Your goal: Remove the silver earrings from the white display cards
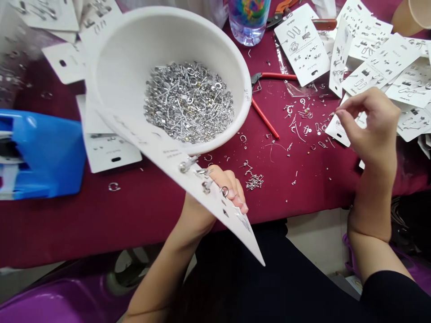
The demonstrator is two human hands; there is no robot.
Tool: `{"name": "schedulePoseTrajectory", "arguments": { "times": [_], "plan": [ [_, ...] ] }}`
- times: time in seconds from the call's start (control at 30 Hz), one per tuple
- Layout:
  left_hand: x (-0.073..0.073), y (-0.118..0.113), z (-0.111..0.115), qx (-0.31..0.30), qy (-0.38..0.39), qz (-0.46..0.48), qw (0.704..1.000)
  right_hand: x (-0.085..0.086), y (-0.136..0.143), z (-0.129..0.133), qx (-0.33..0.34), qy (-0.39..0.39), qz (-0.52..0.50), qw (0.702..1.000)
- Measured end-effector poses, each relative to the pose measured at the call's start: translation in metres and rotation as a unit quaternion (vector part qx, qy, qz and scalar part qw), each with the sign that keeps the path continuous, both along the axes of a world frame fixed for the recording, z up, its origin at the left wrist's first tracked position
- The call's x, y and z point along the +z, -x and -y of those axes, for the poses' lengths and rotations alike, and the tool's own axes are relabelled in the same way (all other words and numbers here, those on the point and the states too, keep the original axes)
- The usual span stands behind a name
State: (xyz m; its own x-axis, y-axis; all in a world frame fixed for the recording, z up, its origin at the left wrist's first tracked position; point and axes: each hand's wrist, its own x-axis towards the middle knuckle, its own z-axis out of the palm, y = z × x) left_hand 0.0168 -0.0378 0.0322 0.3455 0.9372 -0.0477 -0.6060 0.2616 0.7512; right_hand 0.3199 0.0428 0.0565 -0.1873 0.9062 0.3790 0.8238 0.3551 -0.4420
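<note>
My left hand (232,186) is wrapped around a white jewellery card (175,172), held tilted with its edge toward me. Several small metal earrings (206,186) stick out of the card, and a ring-shaped one hangs near my fingers. The card's upper end overlaps the rim of a white plastic bowl (117,58), which holds a heap of small silvery metal pieces (191,105). On the right, my right hand (373,121) is raised over the table with thumb and forefinger pinched together. Whatever lies between those fingertips is too small to make out.
Red-handled pliers (266,114) lie right of the bowl, among scattered metal bits (306,116). Filled jewellery cards (377,67) pile up at the right. A plastic bottle (247,27) stands behind. At the left are a blue object (47,154) and more cards (114,154).
</note>
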Motion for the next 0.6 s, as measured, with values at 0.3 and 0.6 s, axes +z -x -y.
{"name": "schedulePoseTrajectory", "arguments": {
  "times": [0.3,0.6],
  "plan": [
    [-0.007,0.008,-0.010,-0.062,-0.079,0.062,0.993,-0.027,0.080,0.073,0.149,0.042,0.086,0.984],
    [-0.018,0.014,-0.022,-0.146,-0.156,0.188,0.959,-0.032,0.075,0.078,0.141,0.023,0.114,0.983]
  ]
}}
